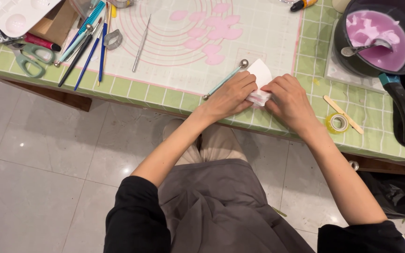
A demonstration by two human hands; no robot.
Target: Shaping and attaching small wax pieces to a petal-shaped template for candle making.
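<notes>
White folded paper [260,79], pink petals [212,33], green-checked table cover [366,107], pink-filled black pot [376,37].

free: mat edge [132,86] | blocked: ball tool [224,80] left, tape roll [337,123] right

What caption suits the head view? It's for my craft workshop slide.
Both hands, left hand and right hand, press a small white piece at the green checked table's edge.

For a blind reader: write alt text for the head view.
Both hands, left and right, hold a small white block at the edge of a green table. Pink petals lie on a mat; a pot of pink liquid stands right.
</notes>
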